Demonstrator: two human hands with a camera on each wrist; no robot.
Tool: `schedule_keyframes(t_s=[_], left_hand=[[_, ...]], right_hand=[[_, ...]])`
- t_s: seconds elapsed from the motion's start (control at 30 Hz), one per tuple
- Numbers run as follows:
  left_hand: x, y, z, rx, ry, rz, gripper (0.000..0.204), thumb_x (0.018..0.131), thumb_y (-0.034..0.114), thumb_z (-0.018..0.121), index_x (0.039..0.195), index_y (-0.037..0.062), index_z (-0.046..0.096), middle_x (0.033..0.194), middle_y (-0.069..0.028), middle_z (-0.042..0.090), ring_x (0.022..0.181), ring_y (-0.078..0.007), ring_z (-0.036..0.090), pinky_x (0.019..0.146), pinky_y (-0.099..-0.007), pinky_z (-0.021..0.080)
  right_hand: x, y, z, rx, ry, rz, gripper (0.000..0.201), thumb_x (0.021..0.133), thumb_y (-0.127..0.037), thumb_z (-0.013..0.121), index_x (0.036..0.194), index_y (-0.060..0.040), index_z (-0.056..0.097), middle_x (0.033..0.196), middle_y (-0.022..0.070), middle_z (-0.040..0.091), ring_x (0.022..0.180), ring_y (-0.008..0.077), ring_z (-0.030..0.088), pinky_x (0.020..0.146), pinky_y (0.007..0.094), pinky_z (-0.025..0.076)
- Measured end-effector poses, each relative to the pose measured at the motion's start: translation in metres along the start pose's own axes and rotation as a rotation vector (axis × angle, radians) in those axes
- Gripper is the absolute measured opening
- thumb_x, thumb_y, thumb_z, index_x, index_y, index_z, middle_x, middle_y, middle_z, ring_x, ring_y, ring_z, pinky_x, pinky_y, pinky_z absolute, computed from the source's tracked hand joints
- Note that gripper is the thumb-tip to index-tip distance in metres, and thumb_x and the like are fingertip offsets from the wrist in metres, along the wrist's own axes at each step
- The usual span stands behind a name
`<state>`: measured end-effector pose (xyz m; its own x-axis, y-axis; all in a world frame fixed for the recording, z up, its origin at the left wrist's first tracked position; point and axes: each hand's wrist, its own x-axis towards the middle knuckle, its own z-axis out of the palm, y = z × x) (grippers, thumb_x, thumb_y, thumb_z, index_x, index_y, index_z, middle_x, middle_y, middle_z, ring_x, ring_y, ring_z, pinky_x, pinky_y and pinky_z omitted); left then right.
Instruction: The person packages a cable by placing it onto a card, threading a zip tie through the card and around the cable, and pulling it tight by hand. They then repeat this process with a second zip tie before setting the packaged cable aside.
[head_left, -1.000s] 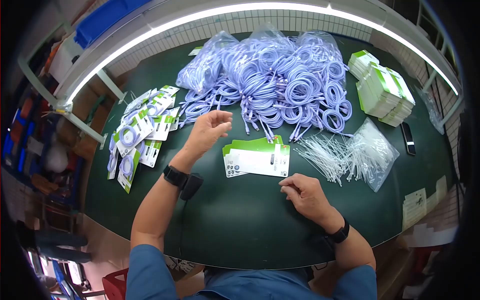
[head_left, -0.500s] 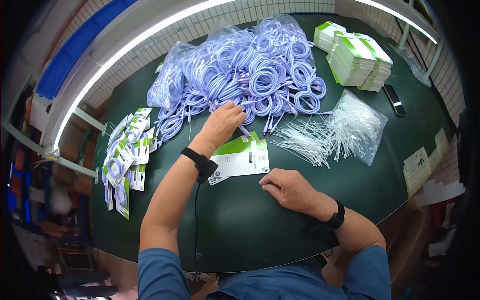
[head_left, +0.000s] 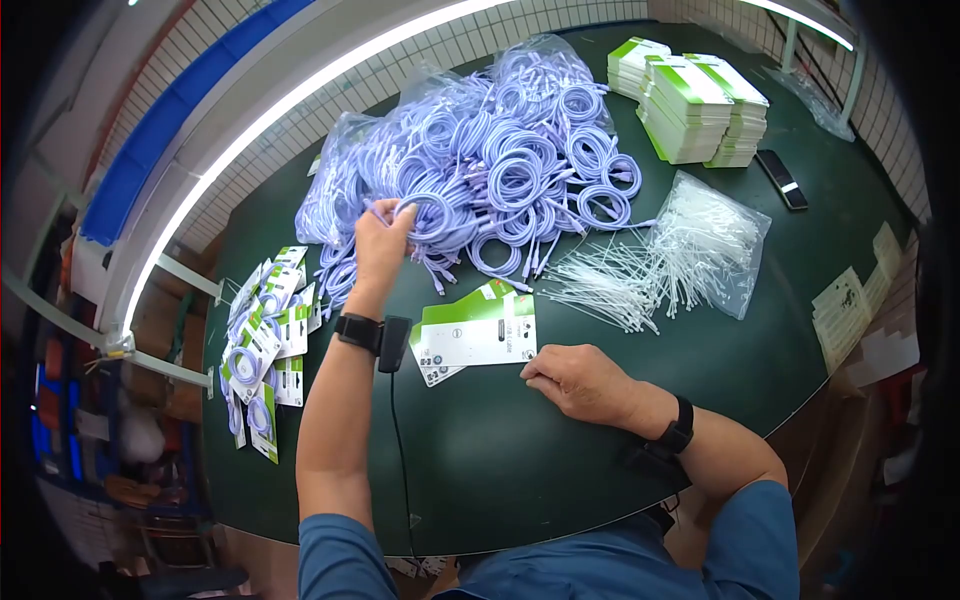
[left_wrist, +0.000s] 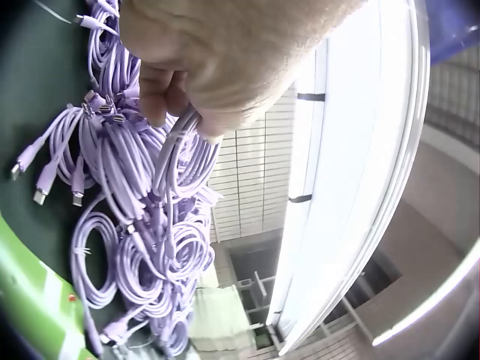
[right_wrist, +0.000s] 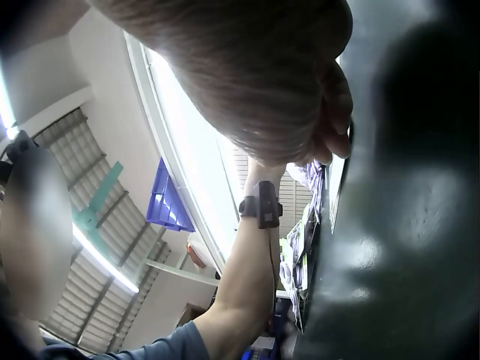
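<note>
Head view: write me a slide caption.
The left hand grips a coiled lilac cable by the cable heap; the right hand rests beside green-and-white cards.

In the head view, 1 dark phone [head_left: 781, 180] with a pale band is seen at the upper right, and a crumpled clear bag [head_left: 814, 106] is seen above it. Printed paper [head_left: 840, 312] is laid along the right edge of the dark green table [head_left: 550, 490]. At the upper left, 1 blue bin [head_left: 172, 122] is seen beside a lit tube lamp [head_left: 298, 97]. Cluttered shelves [head_left: 110, 430] are shown at the left. In the right wrist view, 1 teal fan [right_wrist: 99, 196] is seen at the left.
</note>
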<state>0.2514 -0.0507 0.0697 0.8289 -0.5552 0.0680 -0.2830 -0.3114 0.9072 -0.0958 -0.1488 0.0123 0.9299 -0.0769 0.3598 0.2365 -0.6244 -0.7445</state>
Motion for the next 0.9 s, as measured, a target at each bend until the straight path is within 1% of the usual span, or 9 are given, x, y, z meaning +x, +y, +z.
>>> schedule_keyframes(t_s=[0.03,0.13,0.23,0.27,0.37,0.4,0.5,0.63,0.9], left_hand=[[-0.001,0.001,-0.006,0.001,0.002,0.000,0.027,0.097,0.021,0.078,0.115,0.0042,0.066,0.093,-0.0024,0.071,0.080,-0.0165,0.068,0.071,-0.0298,0.057],[-0.021,-0.002,-0.023,-0.582,0.038,-0.096,0.027,0.102,0.020,0.073,0.120,0.0024,0.064,0.094,-0.0010,0.068,0.086,-0.0114,0.068,0.073,-0.0291,0.059],[-0.066,0.009,-0.013,-0.735,0.002,-0.119,0.027,0.103,0.017,0.071,0.123,0.0004,0.063,0.096,-0.0029,0.067,0.085,-0.0127,0.068,0.075,-0.0296,0.060],[-0.083,0.015,-0.005,-0.813,-0.028,-0.133,0.028,0.104,0.016,0.070,0.125,-0.0006,0.063,0.097,-0.0038,0.067,0.085,-0.0133,0.067,0.076,-0.0298,0.060],[-0.145,0.028,0.020,-0.804,-0.102,-0.131,0.030,0.104,0.014,0.068,0.129,-0.0016,0.061,0.101,-0.0056,0.068,0.086,-0.0129,0.068,0.076,-0.0300,0.061],[-0.162,0.032,0.027,-0.786,-0.141,-0.124,0.032,0.104,0.013,0.067,0.131,-0.0021,0.060,0.103,-0.0065,0.068,0.087,-0.0127,0.068,0.076,-0.0301,0.061],[-0.203,0.041,0.038,-0.725,-0.183,-0.086,0.033,0.105,0.013,0.067,0.132,-0.0035,0.059,0.105,-0.0078,0.069,0.088,-0.0127,0.068,0.075,-0.0294,0.061],[-0.227,0.029,0.047,-0.669,-0.244,-0.002,0.033,0.105,0.012,0.067,0.132,-0.0052,0.059,0.106,-0.0087,0.070,0.089,-0.0127,0.068,0.072,-0.0285,0.060],[-0.232,0.021,0.051,-0.699,-0.293,-0.023,0.031,0.104,0.011,0.065,0.131,-0.0035,0.061,0.098,-0.0062,0.067,0.080,-0.0122,0.064,0.066,-0.0269,0.056]], right_hand=[[0.000,0.001,0.000,-0.009,0.008,-0.004,0.009,0.093,-0.006,0.074,0.102,-0.0032,0.073,0.095,0.0132,0.073,0.085,0.0314,0.073,0.075,0.0391,0.059],[0.001,0.001,0.001,-0.027,0.008,-0.015,0.010,0.094,-0.006,0.073,0.103,-0.0030,0.073,0.095,0.0128,0.074,0.083,0.0276,0.073,0.073,0.0366,0.059],[0.003,-0.011,-0.006,0.202,-0.013,0.186,0.014,0.100,-0.009,0.070,0.111,-0.0017,0.073,0.094,0.0099,0.074,0.081,0.0168,0.072,0.070,0.0292,0.057],[0.005,-0.017,-0.009,0.189,-0.024,0.195,0.014,0.100,-0.009,0.070,0.111,-0.0017,0.073,0.094,0.0099,0.074,0.081,0.0168,0.072,0.070,0.0292,0.057],[0.012,-0.034,-0.017,0.636,-0.007,0.550,0.023,0.107,-0.014,0.064,0.123,0.0010,0.069,0.097,0.0071,0.074,0.081,0.0092,0.068,0.068,0.0233,0.054],[0.012,-0.034,-0.018,0.617,-0.006,0.578,0.023,0.107,-0.014,0.064,0.123,0.0010,0.069,0.097,0.0071,0.074,0.081,0.0092,0.068,0.068,0.0233,0.054],[0.010,-0.027,-0.014,0.745,0.098,0.457,0.031,0.110,-0.018,0.059,0.133,0.0031,0.063,0.103,0.0071,0.073,0.080,0.0091,0.068,0.065,0.0231,0.054],[0.007,-0.025,-0.016,0.756,0.139,0.393,0.034,0.111,-0.019,0.058,0.137,0.0031,0.061,0.106,0.0077,0.073,0.078,0.0092,0.067,0.065,0.0238,0.054],[0.007,-0.038,-0.019,0.918,0.154,0.461,0.030,0.112,-0.017,0.056,0.135,0.0007,0.062,0.111,0.0073,0.071,0.081,0.0094,0.064,0.072,0.0246,0.054]])
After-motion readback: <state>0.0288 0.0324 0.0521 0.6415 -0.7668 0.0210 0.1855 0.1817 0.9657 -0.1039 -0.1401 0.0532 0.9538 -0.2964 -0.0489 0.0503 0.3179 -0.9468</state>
